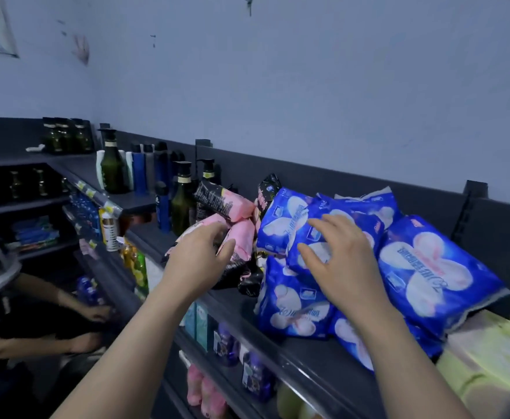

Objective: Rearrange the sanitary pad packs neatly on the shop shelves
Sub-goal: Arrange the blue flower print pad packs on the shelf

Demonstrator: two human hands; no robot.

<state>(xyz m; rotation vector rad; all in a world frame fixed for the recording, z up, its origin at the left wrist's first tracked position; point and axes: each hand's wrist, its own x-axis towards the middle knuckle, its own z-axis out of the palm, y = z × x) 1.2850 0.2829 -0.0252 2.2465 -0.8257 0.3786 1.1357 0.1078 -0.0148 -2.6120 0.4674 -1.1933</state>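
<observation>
Several blue pad packs with white flower prints lie heaped on the dark top shelf. Left of them sits a pile of pink and black pad packs. My left hand reaches into the pink pile, its fingers curved around the lowest pink pack. My right hand hovers with spread fingers over a blue pack in the middle of the heap, touching or just above it.
Dark green and blue bottles stand on the shelf left of the pink packs. Pale yellow packs lie at the right end. Lower shelves hold purple and pink items. Another person crouches at the lower left, handling a bottle.
</observation>
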